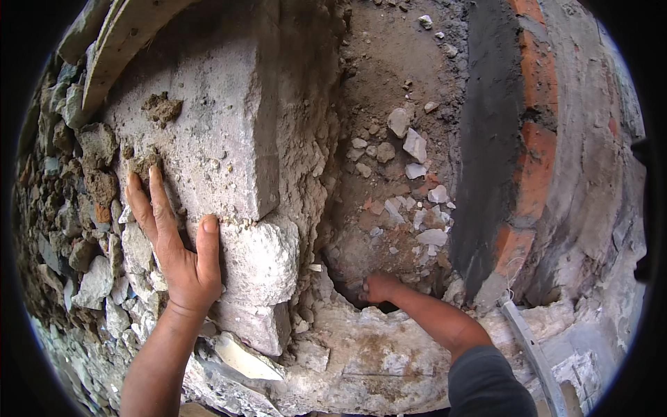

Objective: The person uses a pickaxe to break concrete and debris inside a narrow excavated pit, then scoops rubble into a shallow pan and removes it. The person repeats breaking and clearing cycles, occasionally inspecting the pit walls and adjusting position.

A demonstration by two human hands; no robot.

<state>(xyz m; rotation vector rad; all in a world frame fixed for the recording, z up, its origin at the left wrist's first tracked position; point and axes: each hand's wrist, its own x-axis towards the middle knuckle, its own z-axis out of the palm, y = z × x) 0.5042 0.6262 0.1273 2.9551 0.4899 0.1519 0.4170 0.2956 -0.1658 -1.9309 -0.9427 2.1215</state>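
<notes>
My left hand [182, 260] lies with fingers spread on a rough concrete block [208, 130], beside its broken near end [260, 266]. Its fingertips touch or lie by a brown clod [145, 160]; nothing is held. My right hand [380, 287] reaches down into a dirt trench [406, 62], over the dark hole [341, 281] at its near end. The fingers are curled and partly hidden, so whether they grip anything is unclear. Ahead of this hand, pale stone chips [431, 237] and several larger stones [399, 122] lie on the trench floor.
Along the trench's right side runs a band of dark mortar [490, 130] against red bricks [536, 167]. Loose rubble [94, 281] covers the left. A wooden board [120, 52] rises at upper left. A narrow grey strip [534, 354] leans at lower right, with thin wire at its top.
</notes>
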